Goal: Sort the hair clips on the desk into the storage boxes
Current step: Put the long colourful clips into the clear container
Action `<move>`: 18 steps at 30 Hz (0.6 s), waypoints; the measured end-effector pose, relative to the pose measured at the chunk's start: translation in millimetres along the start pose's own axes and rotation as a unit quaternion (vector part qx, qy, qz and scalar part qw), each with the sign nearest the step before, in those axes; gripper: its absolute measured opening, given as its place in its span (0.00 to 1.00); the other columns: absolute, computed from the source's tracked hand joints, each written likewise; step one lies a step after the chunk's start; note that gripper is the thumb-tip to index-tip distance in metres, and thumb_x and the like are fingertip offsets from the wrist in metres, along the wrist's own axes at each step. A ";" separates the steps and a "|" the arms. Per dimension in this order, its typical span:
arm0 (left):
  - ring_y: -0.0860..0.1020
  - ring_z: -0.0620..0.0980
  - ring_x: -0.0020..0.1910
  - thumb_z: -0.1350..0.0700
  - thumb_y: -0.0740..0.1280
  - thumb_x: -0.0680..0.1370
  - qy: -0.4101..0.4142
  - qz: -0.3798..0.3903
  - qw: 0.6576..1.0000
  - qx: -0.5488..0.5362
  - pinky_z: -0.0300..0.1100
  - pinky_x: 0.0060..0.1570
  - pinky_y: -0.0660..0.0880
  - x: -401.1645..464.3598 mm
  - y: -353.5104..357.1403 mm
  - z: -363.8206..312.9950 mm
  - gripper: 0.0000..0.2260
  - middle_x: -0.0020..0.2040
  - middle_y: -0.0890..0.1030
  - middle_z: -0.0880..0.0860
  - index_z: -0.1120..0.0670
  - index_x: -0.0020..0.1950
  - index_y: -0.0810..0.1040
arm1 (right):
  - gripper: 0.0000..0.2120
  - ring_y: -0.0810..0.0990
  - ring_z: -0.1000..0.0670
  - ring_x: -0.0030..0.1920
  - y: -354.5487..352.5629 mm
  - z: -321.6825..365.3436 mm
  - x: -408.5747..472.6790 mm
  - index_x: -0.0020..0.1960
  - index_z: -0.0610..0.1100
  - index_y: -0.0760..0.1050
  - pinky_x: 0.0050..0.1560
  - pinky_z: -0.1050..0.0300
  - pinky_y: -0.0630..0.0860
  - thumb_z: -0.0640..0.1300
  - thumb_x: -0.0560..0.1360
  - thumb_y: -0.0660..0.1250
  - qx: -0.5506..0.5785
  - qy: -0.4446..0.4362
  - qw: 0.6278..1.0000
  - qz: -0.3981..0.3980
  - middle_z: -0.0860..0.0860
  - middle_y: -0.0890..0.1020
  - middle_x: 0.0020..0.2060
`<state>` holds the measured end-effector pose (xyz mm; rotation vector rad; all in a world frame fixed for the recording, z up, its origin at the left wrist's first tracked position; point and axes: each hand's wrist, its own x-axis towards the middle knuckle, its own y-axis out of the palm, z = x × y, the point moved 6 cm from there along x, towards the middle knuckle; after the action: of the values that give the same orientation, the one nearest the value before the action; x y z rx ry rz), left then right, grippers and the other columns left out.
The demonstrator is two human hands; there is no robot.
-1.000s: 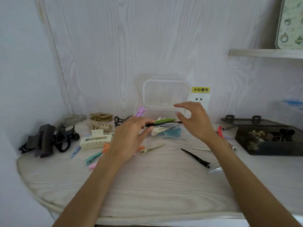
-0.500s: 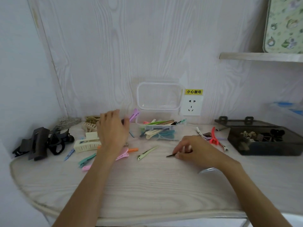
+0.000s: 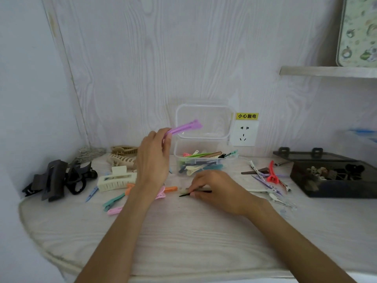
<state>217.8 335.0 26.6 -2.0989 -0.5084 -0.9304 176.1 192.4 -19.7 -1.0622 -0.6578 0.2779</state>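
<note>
L hand (image 3: 153, 160) pinches long purple plastic clip (image 3: 186, 127) above clear plastic box (image 3: 204, 160) at desk (image 3: 183, 237) back edge; R hand (image 3: 216, 187) pinches thin black clip (image 3: 195, 193) on desk mid

front desk (image 3: 183, 242): bare | clear box (image 3: 204, 160): open-topped (clips scattered either side)

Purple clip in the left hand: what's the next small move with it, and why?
Probably carry it a little to the right and down, then drop it into the clear box. The left hand pinches the purple clip in the air just left of that open box, which already holds similar slim coloured clips.
</note>
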 end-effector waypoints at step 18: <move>0.75 0.47 0.57 0.58 0.67 0.76 0.049 0.343 0.934 -0.088 0.39 0.56 0.70 -5.0 -16.1 12.6 0.13 0.58 0.78 0.48 0.45 0.59 0.78 | 0.10 0.77 0.52 0.55 -61.5 -40.9 -11.7 0.54 0.52 0.80 0.61 0.54 0.70 0.42 0.76 0.65 -0.096 0.074 0.973 -0.197 0.55 0.83 0.52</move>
<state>210.4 354.7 25.1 -2.1394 0.3679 -0.6691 186.5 127.9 16.7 -1.0979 -0.7557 -0.2119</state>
